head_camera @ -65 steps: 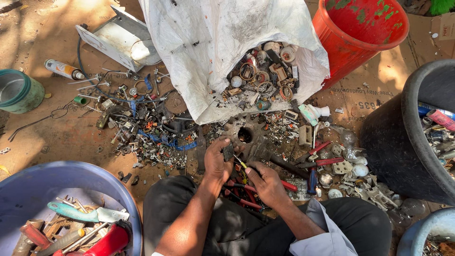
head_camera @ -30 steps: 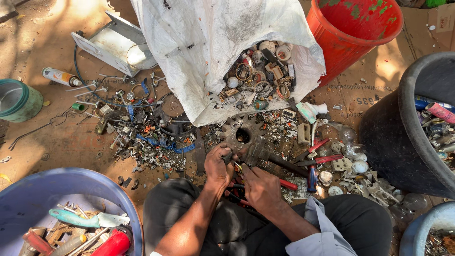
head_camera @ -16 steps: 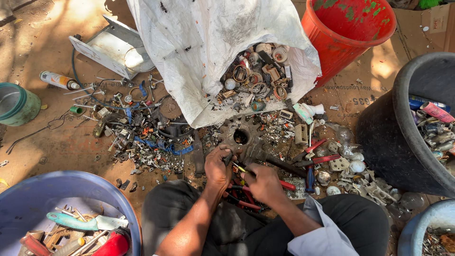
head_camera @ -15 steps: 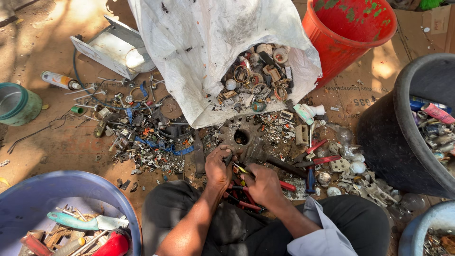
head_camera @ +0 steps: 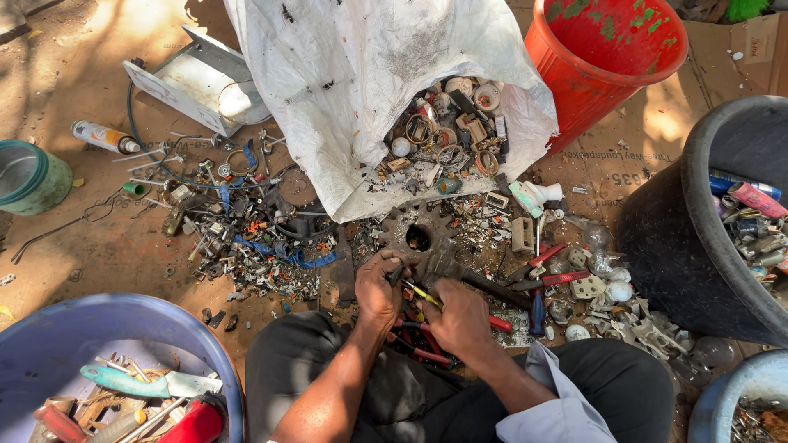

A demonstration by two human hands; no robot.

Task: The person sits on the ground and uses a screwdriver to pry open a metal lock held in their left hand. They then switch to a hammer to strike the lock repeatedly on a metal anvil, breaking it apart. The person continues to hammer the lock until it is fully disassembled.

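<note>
the left hand [head_camera: 377, 289] pinches a small dark scrap piece [head_camera: 396, 275] in bent fingers while the right hand [head_camera: 460, 316] is curled around a yellow-handled tool [head_camera: 423, 293] aimed at it, so the piece looks mid-prying, wanting a steady grip and a careful twist. around them lie red pliers [head_camera: 419, 349], a toothed gear [head_camera: 417, 238], a white sack [head_camera: 361, 74] spilling scrap, tubs and a red bucket [head_camera: 611, 57] on cardboard-covered ground outdoors.

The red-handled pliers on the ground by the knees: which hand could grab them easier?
Probably the right hand: the red-handled pliers lie just below it, while the left hand grips a small dark part.
</note>
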